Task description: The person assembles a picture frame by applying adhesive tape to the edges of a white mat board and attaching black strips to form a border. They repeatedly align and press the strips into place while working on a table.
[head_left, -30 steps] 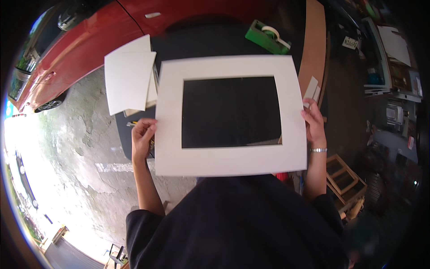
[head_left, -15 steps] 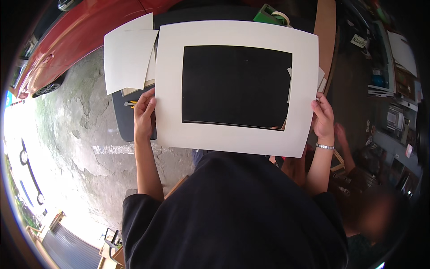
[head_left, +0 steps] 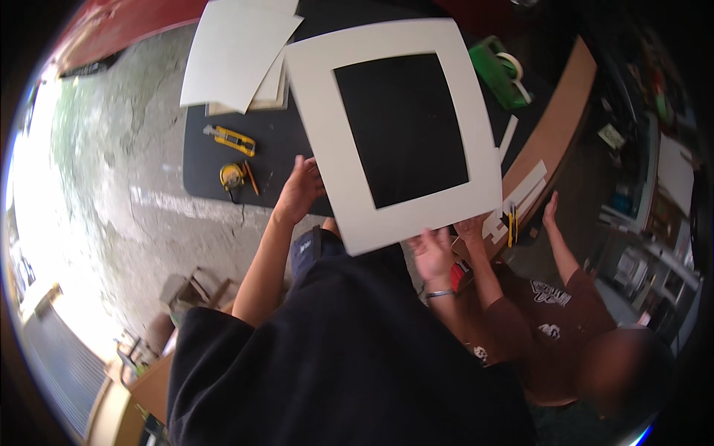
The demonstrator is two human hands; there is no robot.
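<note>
A white picture mat (head_left: 480,195) with a rectangular cut-out is tilted in front of me, its lower corner over my lap. Through the opening shows the black table. My right hand (head_left: 433,256), with a metal band at the wrist, grips the mat's lower edge; some of its fingers are hidden. At the left edge, my left hand (head_left: 297,195) has its thumb stretched away and its fingers apart, the tips close to or behind the border. Beside my right hand, a co-worker's hand (head_left: 470,227) is near the same lower edge; I cannot tell whether it touches the mat.
On the black table (head_left: 212,167) are a yellow utility knife (head_left: 232,140), a tape measure (head_left: 231,175), a pencil (head_left: 253,178), white boards (head_left: 234,56) and a green tape dispenser (head_left: 497,73). A brown board (head_left: 561,97) bears white strips (head_left: 526,186) and another cutter (head_left: 512,225).
The mat has turned from wide to upright and tilted. My right hand moved from its right edge to its lower edge. My left hand's grip loosened. The view shifted, showing more table and co-worker.
</note>
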